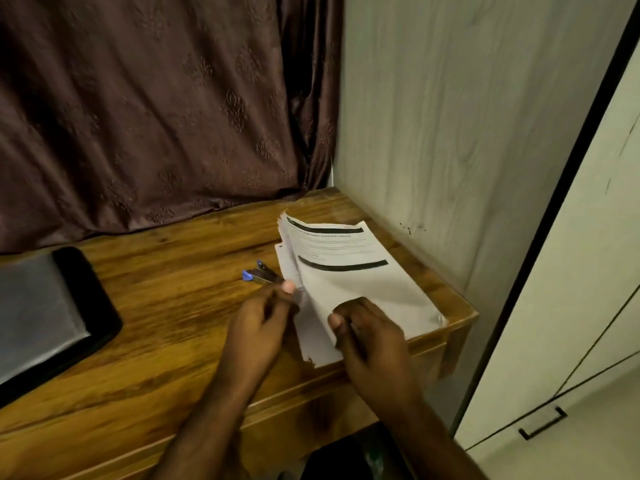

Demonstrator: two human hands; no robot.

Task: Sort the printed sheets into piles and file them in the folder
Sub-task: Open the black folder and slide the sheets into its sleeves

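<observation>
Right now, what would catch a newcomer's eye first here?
The white stack of sheets at the table's right corner, its bold black bars bright against the dark wood. Both hands work its near edge: the left hand pinches the lifted sheets, the right hand holds the top one. A blue stapler lies just left of the stack, and a black folder lies at far left.

Dim, warm indoor light leaves the dark brown patterned curtain murky. The glossy wooden tabletop shows soft sheen beside the white printed sheets, the brightest spot. Both hands are smeared by motion blur. Wide-angle distortion bends the pale cupboard's black edge beside those sheets.
</observation>
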